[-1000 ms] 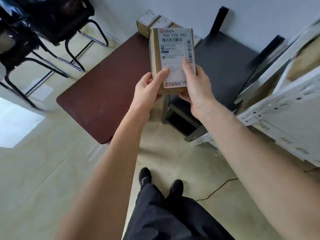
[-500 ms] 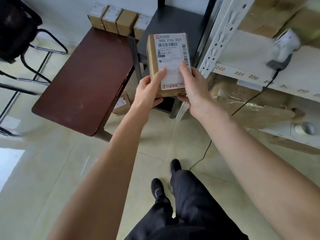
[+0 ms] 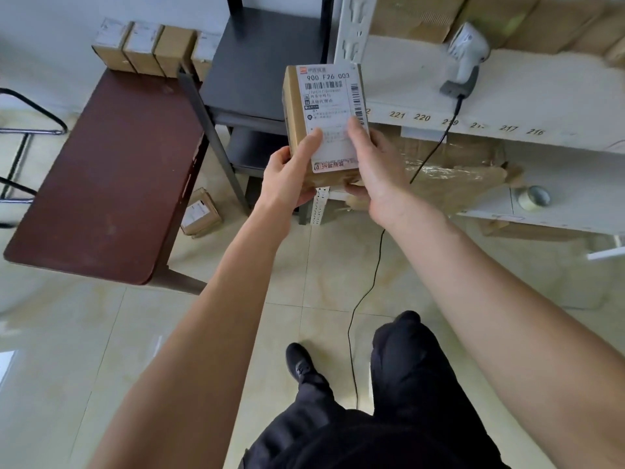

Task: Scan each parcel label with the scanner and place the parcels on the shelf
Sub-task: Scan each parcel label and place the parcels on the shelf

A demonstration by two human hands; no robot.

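Reddish-brown laminate tops the table (image 3: 111, 170) at the left, with four small cardboard boxes (image 3: 148, 49) in a row at its far end and another box (image 3: 200, 216) on the floor below. At centre, the left hand (image 3: 291, 177) and right hand (image 3: 375, 170) both grip a cardboard parcel (image 3: 324, 123), thumbs pressing its white label (image 3: 333, 116), fingers curled beneath. To the right, a white barcode scanner (image 3: 465, 59) rests on the white shelf (image 3: 541, 106), and a tape roll (image 3: 534, 197) lies on the lower shelf level
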